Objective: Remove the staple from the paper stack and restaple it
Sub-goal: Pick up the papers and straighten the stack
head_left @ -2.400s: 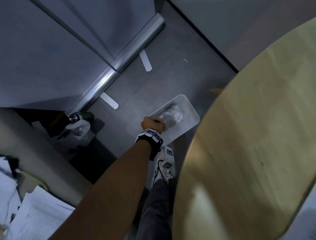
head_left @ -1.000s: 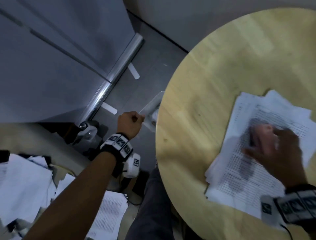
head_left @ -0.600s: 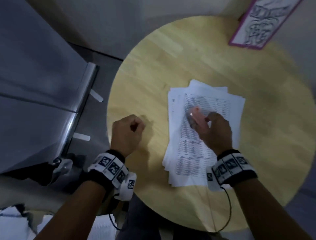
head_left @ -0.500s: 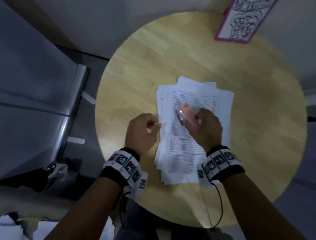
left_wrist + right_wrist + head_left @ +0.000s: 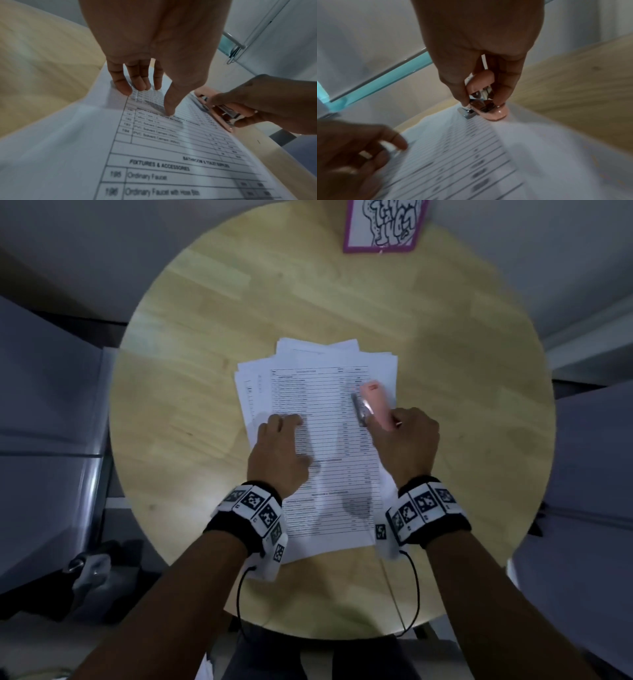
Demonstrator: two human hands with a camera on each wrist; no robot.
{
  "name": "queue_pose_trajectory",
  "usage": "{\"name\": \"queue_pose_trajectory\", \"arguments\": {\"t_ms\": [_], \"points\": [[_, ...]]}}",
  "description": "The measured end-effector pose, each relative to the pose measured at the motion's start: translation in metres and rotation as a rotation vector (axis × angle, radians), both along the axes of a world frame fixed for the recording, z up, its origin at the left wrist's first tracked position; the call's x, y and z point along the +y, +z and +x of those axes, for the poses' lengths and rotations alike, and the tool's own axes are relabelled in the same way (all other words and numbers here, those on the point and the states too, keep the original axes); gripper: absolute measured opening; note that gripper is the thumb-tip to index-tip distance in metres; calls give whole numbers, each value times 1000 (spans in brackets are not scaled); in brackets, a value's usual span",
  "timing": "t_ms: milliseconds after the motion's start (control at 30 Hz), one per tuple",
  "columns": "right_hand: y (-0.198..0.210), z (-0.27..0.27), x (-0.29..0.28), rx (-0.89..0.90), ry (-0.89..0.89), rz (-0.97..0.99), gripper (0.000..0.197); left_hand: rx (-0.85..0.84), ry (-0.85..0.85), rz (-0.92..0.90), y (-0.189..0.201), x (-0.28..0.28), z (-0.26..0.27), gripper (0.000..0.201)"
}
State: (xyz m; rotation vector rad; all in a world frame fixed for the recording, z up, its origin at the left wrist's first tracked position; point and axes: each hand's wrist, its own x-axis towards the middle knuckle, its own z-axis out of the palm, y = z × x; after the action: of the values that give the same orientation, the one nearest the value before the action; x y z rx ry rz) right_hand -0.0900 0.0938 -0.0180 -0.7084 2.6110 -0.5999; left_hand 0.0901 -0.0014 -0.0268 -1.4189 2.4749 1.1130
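Pale wood makes up the round table top (image 5: 212, 392) that fills most of the head view, and a loose stack of white printed paper sheets (image 5: 322, 392) lies at its centre, the sheets fanned slightly out of line at the upper edge. The top sheet carries a ruled list of numbered items.

At the centre left of the head view the left hand (image 5: 279, 455) lies on the left half of the stack, fingers fairly straight and spread, clasping nothing. In the left wrist view its fingertips (image 5: 123, 88) and thumb tip press onto the printed page (image 5: 154, 148).

To the right of centre, the right hand (image 5: 406, 445) grasps a small pink plastic stapler with a silver metal magazine (image 5: 371, 402). The stapler points toward the upper edge of the frame, over the right side of the stack. In the right wrist view thumb and fingers pinch the stapler's rear end (image 5: 485, 100), its tail just above the paper (image 5: 488, 155).

At the top edge of the head view, right of centre, a purple-bordered card with black doodle lettering (image 5: 382, 225) sits at the table's far rim, well apart from the stack.
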Motion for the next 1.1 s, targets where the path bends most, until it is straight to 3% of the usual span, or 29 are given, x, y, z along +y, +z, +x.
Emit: {"name": "queue_pose_trajectory", "arguments": {"t_ms": [167, 400, 500, 567, 633, 700, 833, 967, 1100], "points": [[4, -45, 27, 20, -187, 31, 42, -114, 8, -41, 3, 5, -10, 65], [-8, -60, 35, -4, -166, 75, 36, -207, 94, -115, 3, 15, -20, 66], [-1, -56, 38, 191, -122, 17, 56, -206, 187, -144, 4, 19, -17, 67], [10, -43, 41, 343, 15, -167, 56, -186, 339, -108, 7, 20, -13, 73], [20, -24, 45, 262, 171, -248, 48, -138, 494, -68, 12, 19, -9, 77], [20, -9, 46, 62, 241, -184, 50, -117, 592, -22, 16, 15, -7, 79], [14, -1, 36, -180, 126, -114, 68, -83, 708, 92, 22, -5, -4, 88], [7, -3, 15, -225, 53, -113, 71, 41, 640, 119, 21, -19, -12, 85], [1, -7, 5, -262, -40, -166, 57, 36, 670, 74, 18, -29, -8, 89]]}}
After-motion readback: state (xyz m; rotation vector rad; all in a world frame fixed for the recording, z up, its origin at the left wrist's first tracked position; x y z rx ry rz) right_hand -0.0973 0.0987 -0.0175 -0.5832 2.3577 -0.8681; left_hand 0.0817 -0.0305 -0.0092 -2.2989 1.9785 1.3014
